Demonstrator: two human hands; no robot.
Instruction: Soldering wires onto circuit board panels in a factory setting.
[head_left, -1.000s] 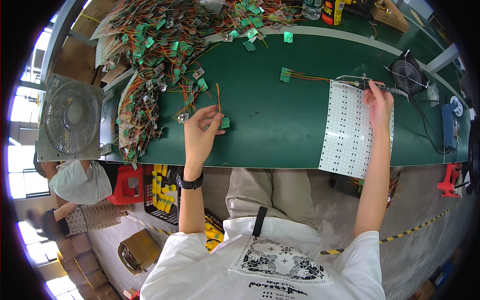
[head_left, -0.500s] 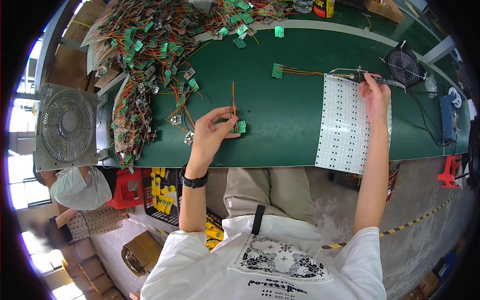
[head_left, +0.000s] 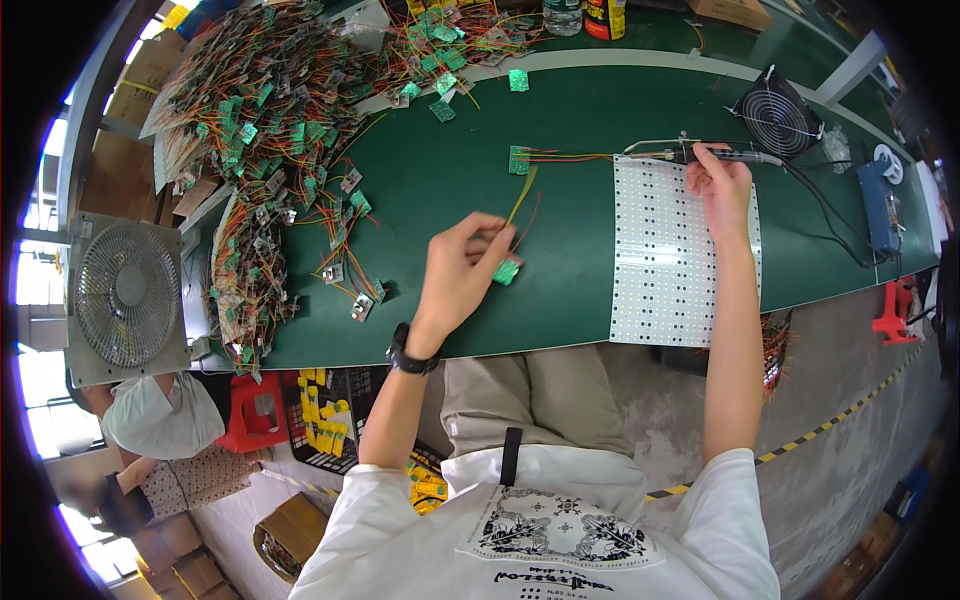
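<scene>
In my left hand (head_left: 468, 268), closed by the middle of the green bench, is a small green circuit board (head_left: 507, 271) with thin wires. Its yellow and red wires stick up past my fingers, blurred by motion. My right hand (head_left: 720, 190) is wrapped round the dark handle of a soldering iron (head_left: 740, 155), whose metal end points left. Beyond my left hand lies another green circuit board (head_left: 519, 160); its wires run right toward the iron's metal end. Under my right hand and forearm is a white sheet (head_left: 655, 250) covered with rows of dots.
Wired boards form a large pile (head_left: 290, 110) at the left and back. A black fan (head_left: 778, 118) and a blue box (head_left: 878, 210) with a cable stand at the right. Left of the bench are a big grey fan (head_left: 130, 290) and a person (head_left: 165, 415).
My left hand has moved right with the circuit board, which now hangs tilted with its wires spread. My right hand keeps its hold on the iron. The whole view has shifted slightly.
</scene>
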